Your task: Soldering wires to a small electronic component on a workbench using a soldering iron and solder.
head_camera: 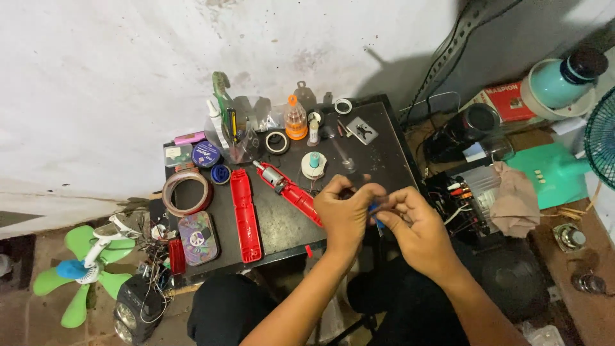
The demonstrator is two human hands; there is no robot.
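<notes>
My left hand (346, 211) and my right hand (415, 224) meet over the front right part of a small black table (384, 160). Between their fingers is a small blue-handled tool (375, 214), mostly hidden, with both hands closed around it. Just left of my left hand lies an opened red device half (295, 192) with a small motor showing at its far end. Its separate red cover (246, 214) lies further left, lengthwise on the table.
Tape rolls (186, 192), a small patterned tin (198, 237), a clear holder with tools (240, 134), an orange screwdriver set (295, 122) and small bottles crowd the table's back and left. A green fan (86, 266) lies on the floor at left. Wires, boxes and cloth (516, 202) sit at right.
</notes>
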